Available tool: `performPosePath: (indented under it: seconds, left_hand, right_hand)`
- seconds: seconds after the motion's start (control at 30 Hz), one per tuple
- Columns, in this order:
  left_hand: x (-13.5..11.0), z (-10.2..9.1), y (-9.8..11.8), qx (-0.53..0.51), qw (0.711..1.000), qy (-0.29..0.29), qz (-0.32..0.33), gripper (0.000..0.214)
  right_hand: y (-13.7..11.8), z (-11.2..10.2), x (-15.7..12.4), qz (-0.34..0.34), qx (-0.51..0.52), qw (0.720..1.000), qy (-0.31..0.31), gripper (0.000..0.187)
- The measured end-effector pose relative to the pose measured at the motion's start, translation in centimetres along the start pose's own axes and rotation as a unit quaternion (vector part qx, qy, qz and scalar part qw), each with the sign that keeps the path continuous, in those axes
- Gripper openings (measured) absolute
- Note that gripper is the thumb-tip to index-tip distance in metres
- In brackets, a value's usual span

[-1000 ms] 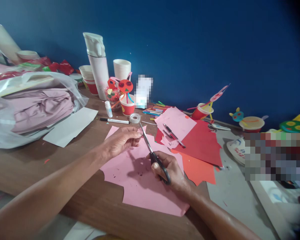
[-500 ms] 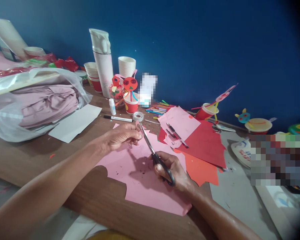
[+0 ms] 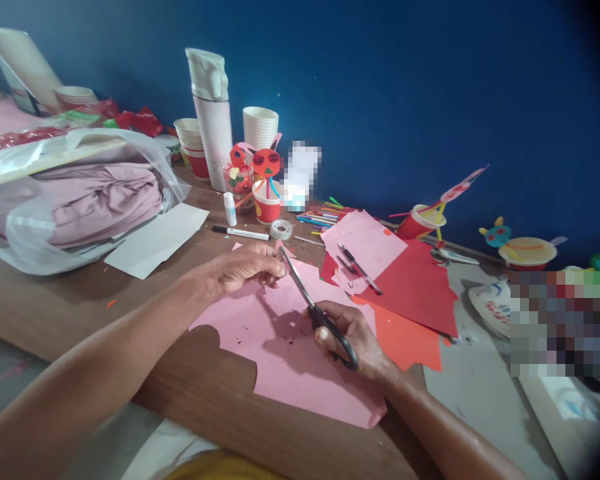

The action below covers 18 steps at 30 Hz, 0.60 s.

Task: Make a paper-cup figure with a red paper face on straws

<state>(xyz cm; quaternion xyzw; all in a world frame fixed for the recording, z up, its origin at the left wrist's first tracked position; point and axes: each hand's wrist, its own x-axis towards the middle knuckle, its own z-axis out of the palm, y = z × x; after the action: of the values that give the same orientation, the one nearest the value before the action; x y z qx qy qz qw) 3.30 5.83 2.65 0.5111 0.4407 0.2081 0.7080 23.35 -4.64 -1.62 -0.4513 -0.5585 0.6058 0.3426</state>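
Observation:
My right hand [image 3: 353,337] grips black-handled scissors [image 3: 314,308], blades pointing up and left. My left hand [image 3: 240,268] is closed in a pinch on a small pink paper piece [image 3: 279,247] right at the blade tips. Both hands hover over a large pink paper sheet [image 3: 290,353] lying on the wooden table [image 3: 80,307].
Red and orange sheets [image 3: 410,287] with pens [image 3: 357,267] lie to the right. Behind stand a tape roll [image 3: 282,229], marker [image 3: 240,233], glue bottle [image 3: 229,209], white flask [image 3: 213,113], cup stacks [image 3: 260,127] and paper-cup crafts [image 3: 267,193]. A plastic bag of cloth [image 3: 80,200] fills the left.
The view has shifted slightly, so everything sits a little higher and to the right. Both hands keep their hold, with the scissors still at the small pink piece.

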Motion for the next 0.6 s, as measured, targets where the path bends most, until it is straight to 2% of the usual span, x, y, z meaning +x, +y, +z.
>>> performPosePath:
  seconds: [0.43,0.6]
  left_hand:
    - [-0.12,0.07,0.12,0.008,1.000,0.002,0.003,0.003]
    - [-0.02,-0.01,-0.08,-0.024,1.000,-0.002,0.009,0.006]
  right_hand:
    - [0.03,-0.07,-0.09,0.006,-0.010,1.000,0.007,0.030]
    - [-0.04,0.02,-0.02,0.000,-0.010,1.000,0.013,0.029]
